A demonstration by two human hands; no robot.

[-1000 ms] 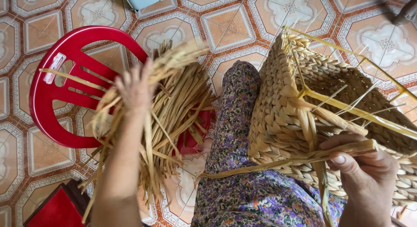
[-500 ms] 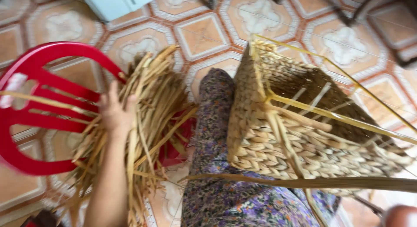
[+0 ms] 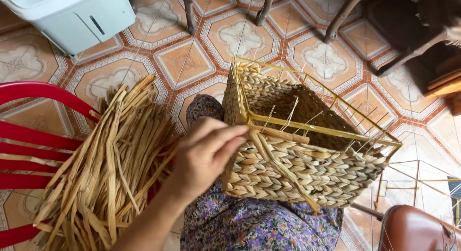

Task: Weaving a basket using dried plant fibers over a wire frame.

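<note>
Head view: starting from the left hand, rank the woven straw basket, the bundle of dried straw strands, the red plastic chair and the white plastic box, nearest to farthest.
From the left hand:
1. Woven straw basket, touched by the fingertips, on the lap to the hand's right.
2. Bundle of dried straw strands, just left of the hand.
3. Red plastic chair, under the bundle at the left edge.
4. White plastic box, on the floor, top left.
</note>
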